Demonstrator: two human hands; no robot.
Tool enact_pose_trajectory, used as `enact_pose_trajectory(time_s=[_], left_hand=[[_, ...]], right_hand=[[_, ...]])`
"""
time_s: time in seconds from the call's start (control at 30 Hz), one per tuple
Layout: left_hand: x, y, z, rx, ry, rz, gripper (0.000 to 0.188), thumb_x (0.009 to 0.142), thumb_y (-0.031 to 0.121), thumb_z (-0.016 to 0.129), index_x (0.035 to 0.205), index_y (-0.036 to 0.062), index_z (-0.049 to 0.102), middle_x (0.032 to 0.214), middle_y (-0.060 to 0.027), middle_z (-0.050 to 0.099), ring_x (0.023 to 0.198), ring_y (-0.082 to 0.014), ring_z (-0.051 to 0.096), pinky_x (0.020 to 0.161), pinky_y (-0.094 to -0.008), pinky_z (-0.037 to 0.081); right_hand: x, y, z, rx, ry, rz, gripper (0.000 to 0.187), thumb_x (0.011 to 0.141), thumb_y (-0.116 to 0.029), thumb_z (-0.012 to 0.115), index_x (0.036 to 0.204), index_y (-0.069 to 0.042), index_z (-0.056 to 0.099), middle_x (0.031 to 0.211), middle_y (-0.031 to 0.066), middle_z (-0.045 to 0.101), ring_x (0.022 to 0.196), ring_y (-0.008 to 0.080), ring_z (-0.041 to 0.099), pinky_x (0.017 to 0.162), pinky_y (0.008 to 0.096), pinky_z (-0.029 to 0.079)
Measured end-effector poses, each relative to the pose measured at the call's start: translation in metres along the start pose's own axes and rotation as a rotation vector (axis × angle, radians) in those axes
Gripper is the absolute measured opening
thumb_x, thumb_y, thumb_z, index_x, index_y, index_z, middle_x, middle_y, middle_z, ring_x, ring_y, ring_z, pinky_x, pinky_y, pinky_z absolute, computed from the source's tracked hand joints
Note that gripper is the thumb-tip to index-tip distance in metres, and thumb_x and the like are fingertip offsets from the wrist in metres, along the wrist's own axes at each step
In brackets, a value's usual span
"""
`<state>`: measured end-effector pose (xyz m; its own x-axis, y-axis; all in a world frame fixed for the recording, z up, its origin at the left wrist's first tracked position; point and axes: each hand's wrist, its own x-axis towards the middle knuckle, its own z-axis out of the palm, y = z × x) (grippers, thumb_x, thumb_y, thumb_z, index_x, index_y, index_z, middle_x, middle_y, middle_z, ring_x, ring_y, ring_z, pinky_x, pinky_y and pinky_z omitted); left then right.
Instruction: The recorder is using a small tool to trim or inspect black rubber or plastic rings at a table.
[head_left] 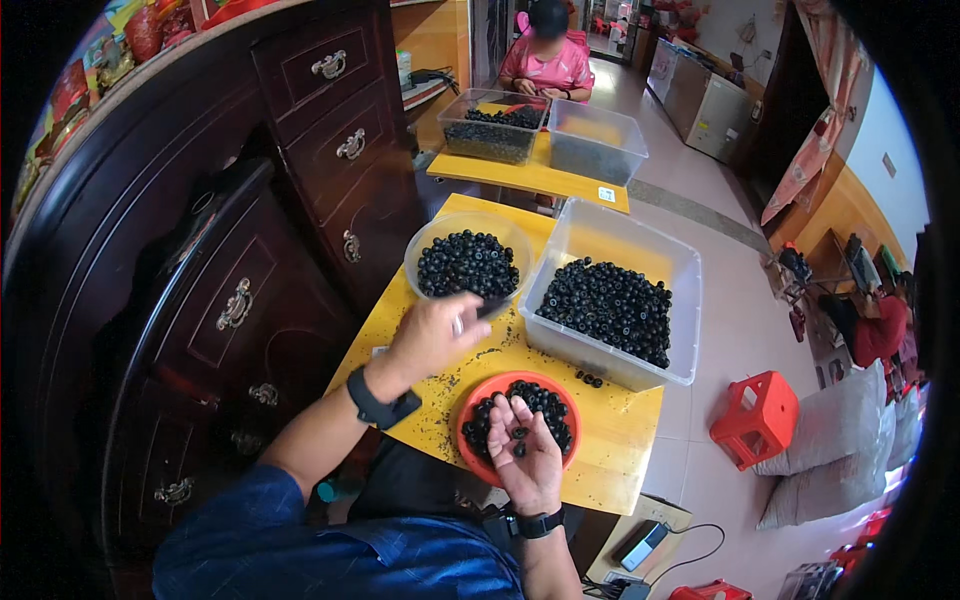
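Black pieces [548, 405], small and round, heap the red bowl [574, 422] on the yellow table [612, 430]. Right hand [525, 460] palm up over it, half curled, cradling a few. Left hand [437, 338] blurred beside the clear tub [470, 221], fingers partly bent; dark object [492, 307] at fingertips, grip unclear.

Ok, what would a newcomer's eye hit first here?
Probably the red bowl of small black pieces at the near side of the yellow table, partly under the cupped right hand. Then the large clear bin beyond it to the right, holding more. Farther back sits a person in pink.
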<state>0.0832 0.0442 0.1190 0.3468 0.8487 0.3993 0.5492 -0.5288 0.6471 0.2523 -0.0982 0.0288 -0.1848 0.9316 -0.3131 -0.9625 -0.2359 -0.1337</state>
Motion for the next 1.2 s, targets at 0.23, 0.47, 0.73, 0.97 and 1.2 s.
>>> enact_pose_trajectory(time_s=[0.23,0.47,0.73,0.97,1.2], left_hand=[[-0.079,0.034,0.034,-0.054,-0.419,-0.039,0.028,0.083,0.023,0.071,0.108,0.0103,0.07,0.077,-0.0139,0.069,0.069,-0.0312,0.069,0.062,-0.0393,0.054],[-0.09,0.025,0.049,-0.064,-0.385,-0.023,0.028,0.082,0.021,0.071,0.108,0.0122,0.07,0.075,-0.0122,0.066,0.067,-0.0323,0.067,0.061,-0.0417,0.053],[-0.077,0.036,0.055,-0.079,-0.294,0.056,0.028,0.081,0.02,0.072,0.108,0.0139,0.066,0.071,-0.0076,0.066,0.066,-0.0301,0.067,0.059,-0.0395,0.052],[-0.073,0.032,0.049,-0.162,-0.375,0.04,0.021,0.083,0.024,0.074,0.096,0.0088,0.068,0.071,-0.0114,0.067,0.064,-0.0292,0.068,0.058,-0.036,0.052],[-0.072,0.036,0.053,-0.35,-0.418,-0.06,0.021,0.085,0.021,0.073,0.097,0.0051,0.067,0.071,-0.0072,0.067,0.067,-0.0159,0.068,0.061,-0.032,0.052]], right_hand=[[0.009,0.01,-0.012,-0.093,0.015,-0.01,0.039,0.101,-0.031,0.047,0.13,-0.005,0.054,0.136,0.0125,0.056,0.129,0.0258,0.049,0.106,0.0406,0.041],[0.007,0.014,-0.004,-0.169,-0.03,-0.025,0.038,0.101,-0.021,0.043,0.134,-0.004,0.05,0.136,0.0137,0.055,0.13,0.0261,0.048,0.111,0.0408,0.037],[0.0,-0.005,-0.022,-0.328,0.03,-0.169,0.019,0.098,-0.011,0.054,0.115,-0.007,0.059,0.106,0.0007,0.061,0.09,0.0106,0.059,0.077,0.027,0.05],[-0.006,-0.011,-0.028,-0.404,-0.023,-0.097,0.012,0.097,-0.015,0.059,0.108,-0.009,0.058,0.091,-0.0005,0.062,0.075,0.0072,0.056,0.06,0.0184,0.044],[-0.007,-0.014,-0.024,-0.294,-0.068,-0.049,0.016,0.097,-0.019,0.06,0.11,-0.009,0.058,0.09,-0.0006,0.062,0.07,0.0058,0.057,0.056,0.0197,0.043]])
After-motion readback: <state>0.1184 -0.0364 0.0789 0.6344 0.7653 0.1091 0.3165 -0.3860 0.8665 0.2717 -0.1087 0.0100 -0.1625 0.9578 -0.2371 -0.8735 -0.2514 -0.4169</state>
